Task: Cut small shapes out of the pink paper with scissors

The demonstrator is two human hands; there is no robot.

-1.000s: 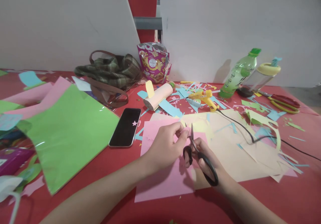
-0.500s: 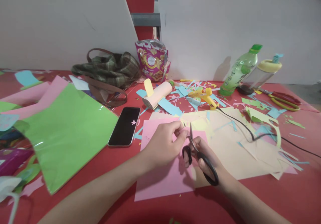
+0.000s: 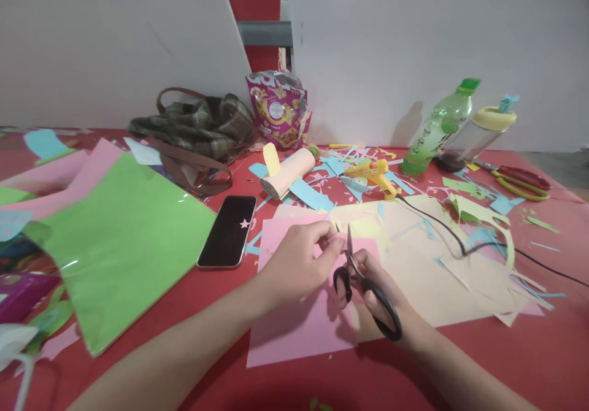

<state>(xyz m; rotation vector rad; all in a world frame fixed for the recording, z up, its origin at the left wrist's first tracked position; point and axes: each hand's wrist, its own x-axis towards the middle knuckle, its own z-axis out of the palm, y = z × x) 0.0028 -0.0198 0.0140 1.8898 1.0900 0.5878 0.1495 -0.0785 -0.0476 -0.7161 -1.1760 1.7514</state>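
Much of the left side is taken by a green sheet (image 3: 119,245), with a phone (image 3: 227,231) just beside its edge. Over the pink sheet (image 3: 294,331) near the table's front edge, the left hand (image 3: 299,264) pinches a small paper scrap (image 3: 339,240) against the blades. The right hand (image 3: 384,303) grips black scissors (image 3: 368,288), fingers through the loops. Cream paper (image 3: 460,276) and a black cord (image 3: 442,230) crowd the right.

The left forearm (image 3: 184,349) and right forearm (image 3: 464,377) came in bare from the bottom edge and converged toward the middle. The left hand (image 3: 299,264) sat knuckles-up, thumb and forefinger pinched at the tips. The right hand (image 3: 384,297) was just beside it, fingers curled in a closed grip.
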